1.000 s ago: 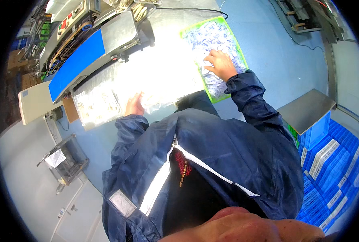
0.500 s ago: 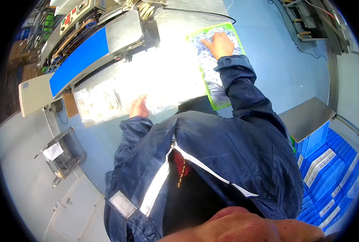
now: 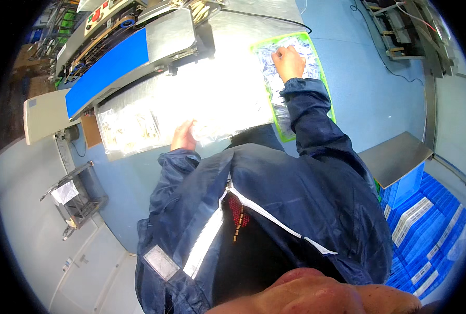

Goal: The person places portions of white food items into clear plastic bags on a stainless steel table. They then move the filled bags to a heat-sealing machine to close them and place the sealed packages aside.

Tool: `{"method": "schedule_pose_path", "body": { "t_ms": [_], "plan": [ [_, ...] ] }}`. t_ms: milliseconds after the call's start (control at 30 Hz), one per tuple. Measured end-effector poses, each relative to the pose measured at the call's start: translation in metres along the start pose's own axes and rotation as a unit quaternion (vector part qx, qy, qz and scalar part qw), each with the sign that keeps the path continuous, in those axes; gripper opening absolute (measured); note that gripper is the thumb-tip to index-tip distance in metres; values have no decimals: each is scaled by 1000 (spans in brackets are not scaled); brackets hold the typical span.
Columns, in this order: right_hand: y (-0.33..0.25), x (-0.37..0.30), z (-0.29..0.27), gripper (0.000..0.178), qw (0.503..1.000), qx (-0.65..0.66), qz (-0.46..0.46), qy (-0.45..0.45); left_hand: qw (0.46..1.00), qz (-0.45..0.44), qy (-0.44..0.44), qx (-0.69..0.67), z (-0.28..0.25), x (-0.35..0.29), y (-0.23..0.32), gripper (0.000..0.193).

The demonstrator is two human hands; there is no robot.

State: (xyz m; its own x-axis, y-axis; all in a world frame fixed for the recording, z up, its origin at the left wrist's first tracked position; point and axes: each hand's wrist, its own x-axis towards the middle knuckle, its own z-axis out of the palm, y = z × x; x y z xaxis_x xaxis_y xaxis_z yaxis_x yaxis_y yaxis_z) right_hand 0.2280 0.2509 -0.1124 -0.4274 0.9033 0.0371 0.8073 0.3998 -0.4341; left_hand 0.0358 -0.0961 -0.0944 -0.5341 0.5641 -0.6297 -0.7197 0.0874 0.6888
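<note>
My right hand [image 3: 289, 64] is over a green-rimmed tray [image 3: 329, 99] at the right side of the table. Its fingers are curled together among many small white and bluish packets [image 3: 310, 63]; what they hold is too small to make out. At the table's near edge, my left hand [image 3: 184, 136] pinches the edge of a clear plastic bag [image 3: 208, 135], partly washed out by glare. Left of that hand lies another clear bag [image 3: 131, 131] with pale, slender pieces inside.
A machine with a blue belt [image 3: 107, 73] and a metal plate [image 3: 167, 39] runs along the table's far left. Pale slender pieces [image 3: 199, 10] lie at the back. A black cable [image 3: 264, 17] crosses the tabletop. Blue crates [image 3: 426, 230] are stacked at right, by a dark board [image 3: 395, 157].
My right hand's fingers, spread over the packets before, are now curled together. My left hand stays by the bag at the near edge. The whole view has shifted slightly.
</note>
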Motion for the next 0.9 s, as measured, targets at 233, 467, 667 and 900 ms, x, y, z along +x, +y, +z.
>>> {"method": "schedule_pose_path", "body": {
  "t_ms": [233, 467, 667, 900],
  "plan": [
    [2, -5, -3, 32, 997, -58, 50, 23, 999, -23, -48, -11, -19, -5, 7, 31],
    [-2, 7, 16, 30, 997, -18, 68, 33, 999, 18, -20, -21, -18, -19, 11, 18],
    [3, -30, -41, 23, 996, 45, 26, 70, 998, -7, -23, -63, -52, -22, 14, 32],
    [-127, -80, -121, 15, 878, 360, -132, -286, 971, -41, -152, -178, -54, -24, 18, 46]
  ]
}}
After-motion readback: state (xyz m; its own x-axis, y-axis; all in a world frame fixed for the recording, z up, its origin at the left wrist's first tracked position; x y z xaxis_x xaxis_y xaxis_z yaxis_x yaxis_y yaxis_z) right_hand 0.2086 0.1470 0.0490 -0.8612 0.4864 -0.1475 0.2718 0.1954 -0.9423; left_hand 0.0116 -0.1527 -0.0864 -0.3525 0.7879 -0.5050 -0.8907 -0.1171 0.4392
